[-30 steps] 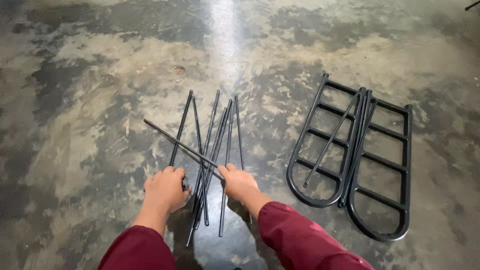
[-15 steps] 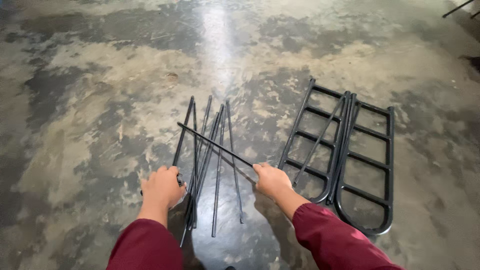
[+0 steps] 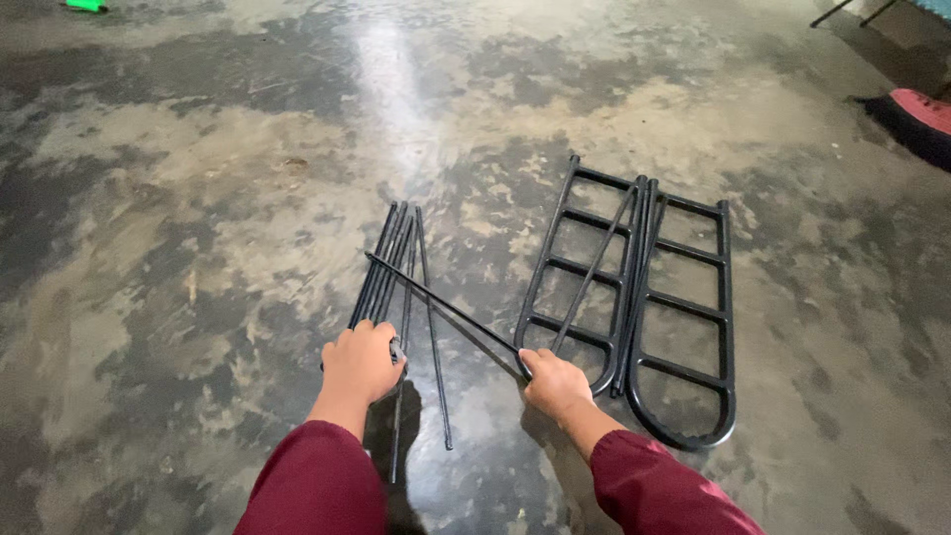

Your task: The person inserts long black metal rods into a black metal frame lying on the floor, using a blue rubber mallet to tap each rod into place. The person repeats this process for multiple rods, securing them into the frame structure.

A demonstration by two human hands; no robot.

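1. My left hand (image 3: 362, 362) is closed around the near ends of the bundle of black rods (image 3: 391, 267), which lies on the concrete floor (image 3: 178, 198) just left of the ladder frames (image 3: 634, 297).
2. My right hand (image 3: 555, 381) grips one end of a single rod (image 3: 441, 302); it slants up and away from the frames, its far tip raised over the bundle.
3. I judge it best to keep the bundle pinned so nothing rolls, and to lift the rod's tip clear before swinging it.
4. The loose rod (image 3: 592, 269) lying across the frames could snag; I would steer wide of it.
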